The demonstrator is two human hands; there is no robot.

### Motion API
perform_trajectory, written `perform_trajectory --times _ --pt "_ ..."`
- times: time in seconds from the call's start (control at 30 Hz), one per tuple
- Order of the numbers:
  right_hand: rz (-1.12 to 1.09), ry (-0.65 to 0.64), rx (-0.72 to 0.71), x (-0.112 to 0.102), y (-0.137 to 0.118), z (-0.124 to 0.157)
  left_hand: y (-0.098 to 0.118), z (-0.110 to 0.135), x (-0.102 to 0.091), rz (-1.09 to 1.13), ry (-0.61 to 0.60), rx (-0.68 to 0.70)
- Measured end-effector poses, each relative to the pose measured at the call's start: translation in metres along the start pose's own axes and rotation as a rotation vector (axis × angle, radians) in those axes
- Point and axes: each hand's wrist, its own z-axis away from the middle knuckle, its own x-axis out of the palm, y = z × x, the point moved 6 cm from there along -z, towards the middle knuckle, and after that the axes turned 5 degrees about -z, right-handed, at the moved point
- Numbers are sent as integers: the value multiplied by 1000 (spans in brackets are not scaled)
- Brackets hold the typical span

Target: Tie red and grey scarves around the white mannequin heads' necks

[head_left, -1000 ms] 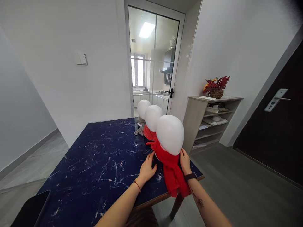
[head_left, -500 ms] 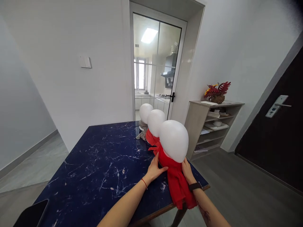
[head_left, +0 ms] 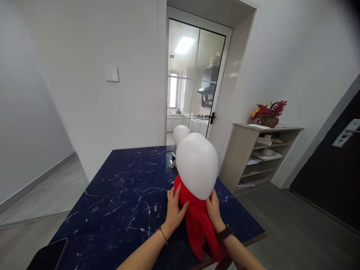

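Note:
A smooth white egg-shaped head form (head_left: 197, 165) stands near the front right of the table, tilted a little. A red scarf (head_left: 197, 219) wraps around its base, with loose ends hanging toward the table's front edge. My left hand (head_left: 174, 208) grips the scarf from the left side, its thumb pointing inward. On the right side, my right hand (head_left: 214, 212) holds the scarf just under the white form, its fingers partly hidden behind. Behind it a second white form (head_left: 180, 134) shows above a bit of grey patterned cloth (head_left: 173, 163).
The blue marbled table (head_left: 135, 187) ends at a wooden edge on the front right. A dark phone-like object (head_left: 49, 255) lies at the lower left. A shelf unit (head_left: 242, 153) with a plant basket (head_left: 270, 120) stands right of the glass door (head_left: 194, 75).
Both hands and the near white form with its red scarf have moved slightly left and toward me. The middle white form is now hidden behind it. The camera view has turned a little left.

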Motion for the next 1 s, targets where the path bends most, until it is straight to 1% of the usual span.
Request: perform_trajectory --times 0.1,0.17,0.2,0.27,0.33,0.37,0.43,0.53,0.6,0.67,0.83,1.0 --pt "-51 -110 -104 73 -30 1 -37 -1 -55 -116 157 -13" --pt "-75 -184 -148 122 -41 3 -63 -3 -88 -179 243 -39" --pt "-82 -207 -156 145 -42 4 -75 -5 -102 -203 275 -57" --pt "-93 -225 -153 181 -35 6 -94 -11 -121 -239 318 -100" --pt "-92 -209 -134 204 -21 6 -108 -15 -130 -251 332 -143" --pt "-89 -200 -121 211 -13 6 -112 -17 -131 -246 328 -162" --pt "-85 -187 -91 215 3 3 -117 -19 -129 -217 289 -193" --pt "-93 -187 -49 209 17 -3 -119 -17 -120 -165 189 -219" --pt "-105 -201 -41 204 17 -6 -118 -15 -117 -153 149 -225" --pt "-116 -242 -47 204 13 -6 -118 -15 -119 -165 156 -236" --pt "-144 -373 -51 215 4 -3 -124 -18 -130 -221 207 -255" --pt "-192 -450 -47 220 6 -1 -132 -17 -132 -290 199 -262"
